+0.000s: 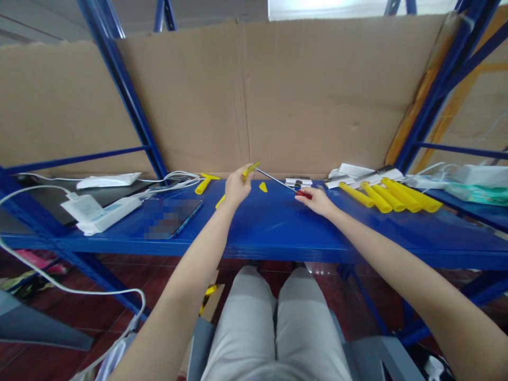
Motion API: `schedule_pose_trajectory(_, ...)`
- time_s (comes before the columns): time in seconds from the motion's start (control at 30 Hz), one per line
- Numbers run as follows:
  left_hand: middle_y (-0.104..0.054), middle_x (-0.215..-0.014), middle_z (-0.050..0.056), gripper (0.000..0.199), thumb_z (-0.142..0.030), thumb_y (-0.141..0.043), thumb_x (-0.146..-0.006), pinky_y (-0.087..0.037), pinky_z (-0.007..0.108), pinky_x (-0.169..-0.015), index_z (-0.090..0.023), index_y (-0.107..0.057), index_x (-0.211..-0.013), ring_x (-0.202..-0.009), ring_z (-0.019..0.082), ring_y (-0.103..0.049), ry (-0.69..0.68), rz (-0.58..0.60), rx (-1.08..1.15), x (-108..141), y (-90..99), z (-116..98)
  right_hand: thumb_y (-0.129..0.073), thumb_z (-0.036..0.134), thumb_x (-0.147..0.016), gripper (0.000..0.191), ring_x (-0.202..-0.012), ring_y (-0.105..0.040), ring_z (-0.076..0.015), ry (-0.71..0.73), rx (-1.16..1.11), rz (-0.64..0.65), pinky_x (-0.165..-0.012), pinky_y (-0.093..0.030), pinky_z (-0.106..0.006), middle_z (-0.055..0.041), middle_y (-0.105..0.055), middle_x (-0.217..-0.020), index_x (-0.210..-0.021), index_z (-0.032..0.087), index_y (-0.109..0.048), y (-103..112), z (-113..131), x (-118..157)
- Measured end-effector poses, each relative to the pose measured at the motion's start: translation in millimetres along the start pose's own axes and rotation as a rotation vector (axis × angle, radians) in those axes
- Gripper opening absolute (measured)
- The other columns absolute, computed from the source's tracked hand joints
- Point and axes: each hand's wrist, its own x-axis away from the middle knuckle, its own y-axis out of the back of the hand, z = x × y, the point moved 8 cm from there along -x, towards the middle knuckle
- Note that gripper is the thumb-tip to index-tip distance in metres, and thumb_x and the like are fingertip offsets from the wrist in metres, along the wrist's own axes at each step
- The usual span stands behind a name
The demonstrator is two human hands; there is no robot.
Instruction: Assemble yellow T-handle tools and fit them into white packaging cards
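Note:
My left hand [237,186] is closed around a yellow plastic piece [251,169], held up above the blue table near its back. My right hand [318,203] grips a screwdriver [278,181] by its red handle. The long metal shaft points left, its tip at or close to the yellow piece; contact is too small to tell. On the table between the hands lies a small yellow offcut-like bit [263,187]. A yellow T-shaped part [205,183] rests left of my left hand, and another yellow part [220,201] is partly hidden behind my left forearm.
Several yellow tubes [357,195] lie side by side at right, by white and black packets [365,173]. A phone [173,218], a power strip [109,215] and white cables [177,179] occupy the left. Cardboard [301,100] walls the back of the blue table [270,227].

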Motion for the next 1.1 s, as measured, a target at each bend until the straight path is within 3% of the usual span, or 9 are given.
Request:
schedule_pose_trajectory(0.23,-0.07,-0.109,0.012,0.028,-0.024,-0.052,-0.086,-0.049,0.037,-0.093,-0.015,-0.065,-0.11,-0.104,0.024,-0.064,0.017,-0.048,-0.008,0,0.8,5,-0.066,0.044,-0.07,0.03,-0.064,-0.054,-0.0167,0.025,-0.005,-0.055,-0.064,-0.044,-0.031,0.0,-0.059,-0.069,-0.072,0.023,-0.046,1,0,1)
schedule_pose_trajectory(0.57,-0.07,-0.108,0.012,0.029,-0.027,-0.051,-0.087,-0.05,0.035,-0.089,-0.016,-0.065,-0.11,-0.103,0.024,-0.065,0.022,-0.091,-0.049,-1,3.8,7,-0.057,0.042,-0.079,0.021,-0.07,-0.057,-0.0198,0.033,0.046,0.026,-0.068,-0.045,-0.033,-0.0039,-0.063,-0.073,-0.077,0.021,-0.057,-7,11,0)
schedule_pose_trajectory(0.67,-0.07,-0.109,0.012,0.031,-0.025,-0.05,-0.086,-0.05,0.036,-0.09,-0.015,-0.065,-0.111,-0.104,0.024,-0.064,0.025,-0.077,-0.049,-1,3.8,8,-0.065,0.041,-0.072,0.026,-0.07,-0.057,-0.0189,0.026,-0.017,-0.006,-0.068,-0.046,-0.033,-0.0026,-0.062,-0.077,-0.083,0.022,-0.051,-7,4,1)
schedule_pose_trajectory(0.87,-0.07,-0.11,0.01,0.029,-0.025,-0.053,-0.085,-0.048,0.038,-0.095,-0.017,-0.068,-0.109,-0.106,0.025,-0.063,0.008,-0.043,-0.07,-1,2.4,8,-0.066,0.047,-0.07,0.033,-0.067,-0.054,-0.0167,0.032,-0.012,-0.066,-0.067,-0.046,-0.032,-0.0002,-0.057,-0.071,-0.072,0.023,-0.045,-1,-3,2)
schedule_pose_trajectory(1.1,-0.069,-0.111,0.013,0.03,-0.026,-0.053,-0.086,-0.047,0.039,-0.095,-0.016,-0.066,-0.111,-0.107,0.026,-0.063,0.034,-0.007,-0.038,0,0.0,9,-0.059,0.051,-0.076,0.03,-0.065,-0.054,-0.0176,0.015,0.012,-0.016,-0.064,-0.043,-0.031,-0.0009,-0.057,-0.065,-0.071,0.021,-0.055,-1,-1,-2)
